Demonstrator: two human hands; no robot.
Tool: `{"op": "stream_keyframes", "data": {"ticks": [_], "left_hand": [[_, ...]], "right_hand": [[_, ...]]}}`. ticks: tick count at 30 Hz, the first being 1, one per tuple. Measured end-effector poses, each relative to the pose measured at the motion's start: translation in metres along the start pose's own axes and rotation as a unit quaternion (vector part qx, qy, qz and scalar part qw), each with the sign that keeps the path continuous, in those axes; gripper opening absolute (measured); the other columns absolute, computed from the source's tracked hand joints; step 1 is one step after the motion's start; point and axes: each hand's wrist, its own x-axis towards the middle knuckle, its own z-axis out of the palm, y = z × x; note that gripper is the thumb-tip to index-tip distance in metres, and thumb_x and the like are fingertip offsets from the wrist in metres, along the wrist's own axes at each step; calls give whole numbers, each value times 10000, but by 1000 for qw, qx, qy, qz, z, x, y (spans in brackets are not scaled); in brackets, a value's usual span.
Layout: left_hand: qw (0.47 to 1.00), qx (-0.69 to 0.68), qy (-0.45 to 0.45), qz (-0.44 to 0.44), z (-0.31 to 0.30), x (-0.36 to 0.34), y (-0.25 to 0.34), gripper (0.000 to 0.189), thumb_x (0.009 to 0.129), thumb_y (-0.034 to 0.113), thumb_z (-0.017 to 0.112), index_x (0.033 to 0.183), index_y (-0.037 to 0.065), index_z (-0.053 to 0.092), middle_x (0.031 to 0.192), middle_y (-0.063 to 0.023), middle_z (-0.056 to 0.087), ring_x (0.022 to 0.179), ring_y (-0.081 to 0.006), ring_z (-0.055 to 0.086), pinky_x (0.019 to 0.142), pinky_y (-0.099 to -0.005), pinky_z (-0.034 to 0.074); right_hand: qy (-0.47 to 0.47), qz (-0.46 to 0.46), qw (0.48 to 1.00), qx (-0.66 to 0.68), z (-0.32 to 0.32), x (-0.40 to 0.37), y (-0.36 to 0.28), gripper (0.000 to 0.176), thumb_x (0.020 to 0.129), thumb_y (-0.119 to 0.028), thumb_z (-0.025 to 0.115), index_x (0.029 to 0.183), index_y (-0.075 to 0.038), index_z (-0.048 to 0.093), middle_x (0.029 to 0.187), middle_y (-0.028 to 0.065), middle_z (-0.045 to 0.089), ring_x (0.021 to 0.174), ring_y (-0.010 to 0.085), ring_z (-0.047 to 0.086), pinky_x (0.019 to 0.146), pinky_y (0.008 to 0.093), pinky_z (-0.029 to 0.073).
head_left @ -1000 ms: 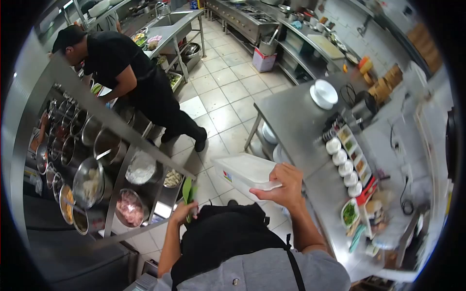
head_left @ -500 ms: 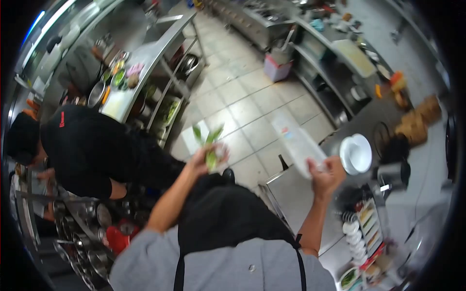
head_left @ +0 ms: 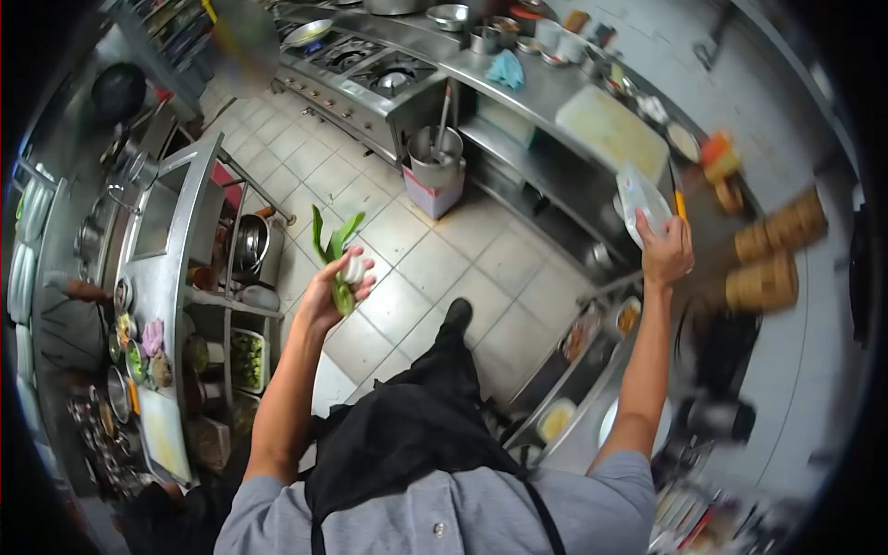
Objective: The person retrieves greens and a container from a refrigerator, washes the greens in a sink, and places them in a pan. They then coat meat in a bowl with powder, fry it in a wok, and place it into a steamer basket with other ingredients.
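My left hand, low over the tiled floor, has its fingers curled round some green leaves and a smooth, rounded white piece. What the white piece is, I cannot make out. Stretched out to the right, my right hand grips a translucent plastic piece, perhaps a bag or a container. It is held over the steel counter, at the near edge of a worn cutting board. An orange-handled tool lies just beside my right hand.
A gas stove stands ahead, with a steel pot on a box at its end. Bamboo steamers sit on the right. On the left is a steel bench with bowls. Part of a co-worker shows at lower left.
My view has swung toward the stove and right counter. My right hand has carried the plastic piece to the cutting board; my left hand still holds the greens. The co-worker has dropped mostly out of view.
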Motion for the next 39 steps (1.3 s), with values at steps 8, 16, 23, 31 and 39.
{"op": "stream_keyframes", "data": {"ticks": [8, 16, 23, 31, 39], "left_hand": [[952, -194, 192, 136, 27, 94, 99, 336, 995, 288, 478, 1151, -8, 514, 1190, -222, 554, 1125, -337, 578, 952, -416, 529], [929, -248, 159, 224, 21, 158, 176, 364, 1013, 334, 417, 1142, 4, 504, 1156, -218, 559, 1124, -347, 564, 974, -474, 494], [890, 23, 372, 265, -21, 232, 229, 454, 989, 470, 442, 1000, 40, 587, 980, -130, 610, 931, -244, 595, 807, -389, 486], [717, 426, 538, 121, -183, 287, 409, 941, 881, 736, 312, 1388, -55, 358, 1302, -297, 360, 1233, -391, 330, 1049, -503, 258], [374, 544, 707, 254, -510, 73, 700, 446, 844, 245, 670, 1179, -18, 538, 1156, -235, 538, 1079, -388, 504, 955, -452, 405]], "right_hand": [[-100, -23, 991, -88, 336, 25, 72, 571, 762, -637, 664, 707, -75, 583, 709, 75, 590, 690, 333, 578, 607, 462, 437], [-136, 146, 976, -91, 411, 17, -72, 382, 822, -497, 683, 951, -140, 644, 933, 95, 602, 947, 327, 534, 820, 493, 348], [-611, 190, 315, 701, 358, 48, -452, 506, 986, -338, 521, 1377, -41, 400, 1229, 138, 553, 1110, 228, 574, 913, 371, 492], [-640, 389, 117, 653, 437, 47, -790, 391, 1029, -376, 411, 1251, -57, 455, 1092, 119, 574, 956, 243, 614, 795, 402, 542], [-788, 256, 60, 557, 544, 41, -1143, 548, 966, -594, 363, 1043, -68, 494, 959, 71, 552, 714, 138, 530, 475, 261, 397]]}}
